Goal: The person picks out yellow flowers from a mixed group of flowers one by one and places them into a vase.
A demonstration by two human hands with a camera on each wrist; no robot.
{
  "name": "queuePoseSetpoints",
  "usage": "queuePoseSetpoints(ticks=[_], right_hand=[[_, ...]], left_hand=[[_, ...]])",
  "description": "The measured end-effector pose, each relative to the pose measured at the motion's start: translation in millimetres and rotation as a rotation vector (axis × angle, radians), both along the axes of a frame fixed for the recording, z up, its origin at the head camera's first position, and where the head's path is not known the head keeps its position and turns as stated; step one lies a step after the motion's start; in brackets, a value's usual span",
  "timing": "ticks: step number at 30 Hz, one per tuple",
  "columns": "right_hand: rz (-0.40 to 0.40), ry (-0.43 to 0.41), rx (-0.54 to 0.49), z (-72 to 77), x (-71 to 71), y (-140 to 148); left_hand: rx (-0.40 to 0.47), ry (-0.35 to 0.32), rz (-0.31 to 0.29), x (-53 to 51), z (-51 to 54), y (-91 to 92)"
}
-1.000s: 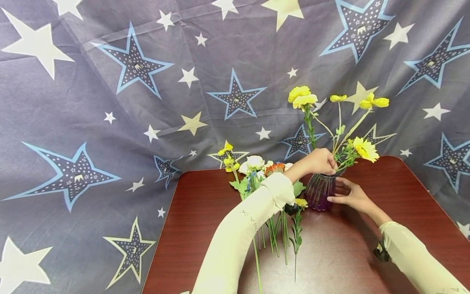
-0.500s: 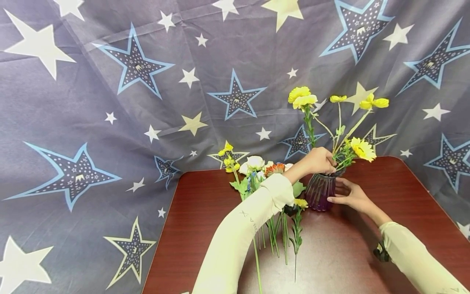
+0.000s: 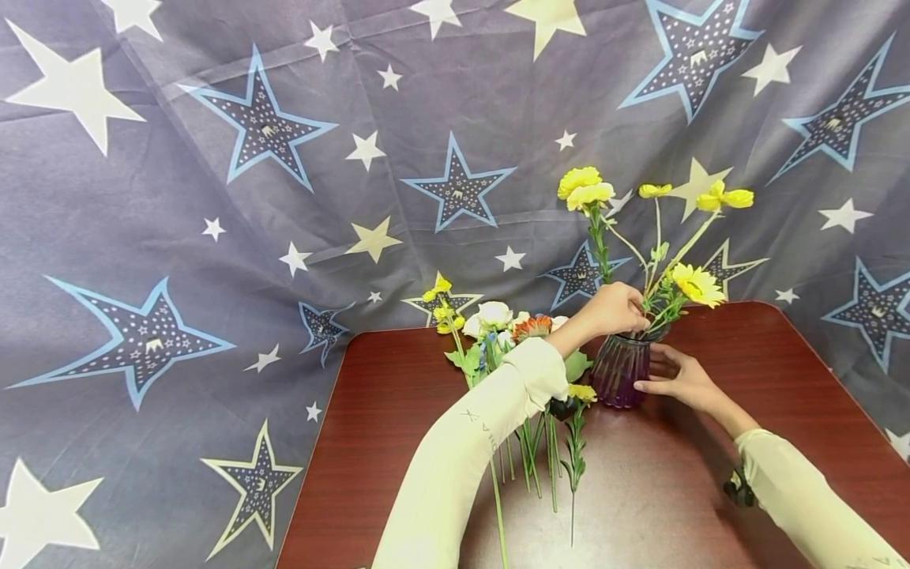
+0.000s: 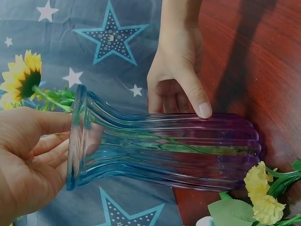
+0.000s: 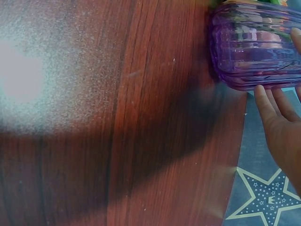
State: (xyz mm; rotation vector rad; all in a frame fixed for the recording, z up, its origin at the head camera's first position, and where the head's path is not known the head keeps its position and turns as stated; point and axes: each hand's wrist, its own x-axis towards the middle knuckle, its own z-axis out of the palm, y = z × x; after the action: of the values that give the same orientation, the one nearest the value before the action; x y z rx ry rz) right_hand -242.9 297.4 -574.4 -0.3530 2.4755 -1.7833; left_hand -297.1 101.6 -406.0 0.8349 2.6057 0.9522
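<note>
A ribbed glass vase (image 3: 620, 371), blue at the mouth and purple at the base, stands upright on the table. My left hand (image 3: 617, 310) is at its rim, fingertips pinching a stem just inside the mouth. That stem seems to belong to the yellow sunflower (image 3: 699, 285), which leans right; its dark underside faces the left wrist camera. My right hand (image 3: 684, 381) holds the vase's side, thumb (image 4: 203, 109) on the near face and fingers behind. Other yellow flowers (image 3: 586, 188) rise from the vase. One green stem (image 4: 207, 149) shows through the glass.
Left of the vase lie several loose flowers, including white roses (image 3: 492, 316), an orange bloom (image 3: 533, 327) and a small yellow carnation (image 3: 583, 393). A long-stemmed yellow flower (image 3: 446, 312) lies at their left. A star-printed cloth (image 3: 455, 190) hangs behind the brown table (image 3: 682, 490).
The sunflower head has shifted slightly left and up, and my left hand has risen a little at the rim. My right hand and the vase have stayed in place.
</note>
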Motion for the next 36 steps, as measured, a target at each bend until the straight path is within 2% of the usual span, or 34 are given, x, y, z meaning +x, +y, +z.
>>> queuePoseSetpoints(ticks=[4,10,15,18,22,25,30,32,36], right_hand=[[0.008,-0.006,-0.02,0.8,0.6,-0.7],[0.017,-0.015,-0.036,1.3,0.6,-0.9],[0.005,0.003,0.01,-0.8,-0.3,0.9],[-0.003,0.012,0.042,-2.0,-1.1,2.4],[-0.003,0.017,0.027,-3.0,-1.6,2.4],[0.006,0.013,-0.042,-3.7,-1.3,0.8],[0.031,-0.021,-0.187,-4.6,-0.9,-0.8],[0.03,-0.021,-0.191,-4.8,-0.7,-0.9],[0.008,-0.002,-0.114,-4.6,-0.2,-0.4]], left_hand=[[0.009,0.016,0.024,1.5,2.0,-1.3],[-0.023,0.059,0.062,2.2,4.4,-2.5],[-0.048,0.101,0.078,1.8,6.2,-4.2],[-0.016,0.059,0.098,0.9,6.6,-5.3],[-0.003,0.034,0.12,-0.2,8.8,-6.2],[-0.006,0.053,0.112,0.1,12.0,-8.4],[0.025,0.037,0.106,0.7,15.0,-12.6],[0.033,0.033,0.111,0.4,15.1,-13.5],[0.052,0.039,0.127,-1.2,13.7,-14.8]])
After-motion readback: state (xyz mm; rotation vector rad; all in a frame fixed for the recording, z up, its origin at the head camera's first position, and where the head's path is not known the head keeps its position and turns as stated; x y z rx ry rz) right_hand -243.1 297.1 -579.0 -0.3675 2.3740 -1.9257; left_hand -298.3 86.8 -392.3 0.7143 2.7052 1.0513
